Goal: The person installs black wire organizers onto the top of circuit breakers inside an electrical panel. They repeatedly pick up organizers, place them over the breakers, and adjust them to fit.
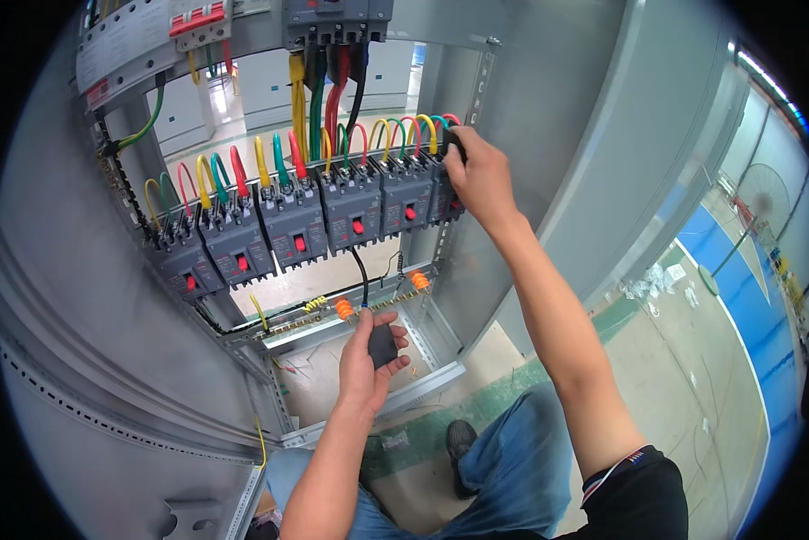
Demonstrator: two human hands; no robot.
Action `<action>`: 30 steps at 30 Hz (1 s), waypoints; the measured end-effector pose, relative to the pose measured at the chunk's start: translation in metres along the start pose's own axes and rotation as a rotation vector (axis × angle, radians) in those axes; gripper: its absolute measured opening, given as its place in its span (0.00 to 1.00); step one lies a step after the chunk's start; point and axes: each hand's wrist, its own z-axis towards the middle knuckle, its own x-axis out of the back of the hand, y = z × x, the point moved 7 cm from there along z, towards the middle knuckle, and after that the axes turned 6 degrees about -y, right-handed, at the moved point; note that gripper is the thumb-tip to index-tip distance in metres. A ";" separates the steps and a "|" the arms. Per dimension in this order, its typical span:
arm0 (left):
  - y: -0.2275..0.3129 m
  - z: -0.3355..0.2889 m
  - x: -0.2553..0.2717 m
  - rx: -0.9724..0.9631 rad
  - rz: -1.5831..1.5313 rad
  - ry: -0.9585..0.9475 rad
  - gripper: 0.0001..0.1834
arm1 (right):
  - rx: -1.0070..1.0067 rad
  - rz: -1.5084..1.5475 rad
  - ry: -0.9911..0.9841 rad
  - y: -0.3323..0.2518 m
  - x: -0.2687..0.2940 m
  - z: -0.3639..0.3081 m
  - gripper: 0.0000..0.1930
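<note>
The left hand (359, 364) is half open, thumb up and fingers loosely curled, holding a flat black piece (383, 346) against the palm, below the cabinet's lower crossbar (301, 332). A black cable (362, 274) hangs from the breakers to its thumb tip; whether the thumb pinches it I cannot tell. The right hand (487, 184) is closed round a dark part (456, 142) at the right end of the breaker row, the fingers hiding most of it.

The six breakers (290, 219) are dark grey with red switches, side by side across the cabinet (548, 126). Yellow, green and red wires (281, 158) loop from their upper edge, and thicker bundles (298, 103) run up to a larger breaker (336, 13). Orange insulators (344, 309) sit along the lower crossbar.

The cabinet's walls are plain grey. Beyond its right edge, a pale floor (665, 360) carries clear plastic scraps (654, 281) and a standing fan (764, 191)
</note>
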 end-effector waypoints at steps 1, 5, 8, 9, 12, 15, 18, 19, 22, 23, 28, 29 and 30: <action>0.000 0.000 0.000 0.000 0.008 0.004 0.28 | 0.019 0.008 0.010 -0.002 0.003 0.000 0.17; 0.001 -0.002 0.011 -0.011 -0.001 0.023 0.28 | -0.008 0.032 0.097 -0.033 0.034 -0.004 0.23; 0.000 -0.001 0.007 -0.006 -0.015 0.000 0.28 | 0.319 0.218 0.482 -0.045 0.094 -0.013 0.26; 0.002 -0.004 0.009 -0.004 -0.012 0.014 0.29 | 0.351 0.271 0.531 -0.050 0.094 -0.011 0.27; 0.006 -0.009 0.010 -0.002 -0.001 0.040 0.30 | 0.394 0.334 0.661 -0.051 0.085 -0.002 0.30; -0.005 0.002 -0.008 0.023 0.004 -0.029 0.30 | 0.072 0.067 0.543 0.022 0.011 0.032 0.32; -0.003 -0.005 0.004 0.027 0.006 0.010 0.30 | 0.082 0.192 0.476 0.002 0.012 0.040 0.29; 0.000 -0.005 0.006 0.025 0.005 0.017 0.30 | 0.148 0.301 0.472 -0.011 0.021 0.037 0.29; 0.003 -0.003 0.001 0.004 0.008 -0.014 0.30 | 0.192 0.479 0.441 -0.014 0.048 0.024 0.32; 0.000 -0.005 0.003 0.006 0.002 -0.006 0.30 | 0.155 0.450 0.440 -0.008 0.045 0.021 0.31; 0.000 -0.005 -0.003 0.013 0.005 -0.010 0.30 | 0.048 0.405 0.543 0.013 0.029 0.020 0.28; 0.001 -0.004 -0.004 0.016 0.009 -0.016 0.30 | 0.095 0.378 0.555 0.004 0.016 0.024 0.27; -0.001 -0.001 -0.003 0.012 0.015 -0.019 0.30 | 0.101 0.293 0.536 -0.002 0.001 0.028 0.27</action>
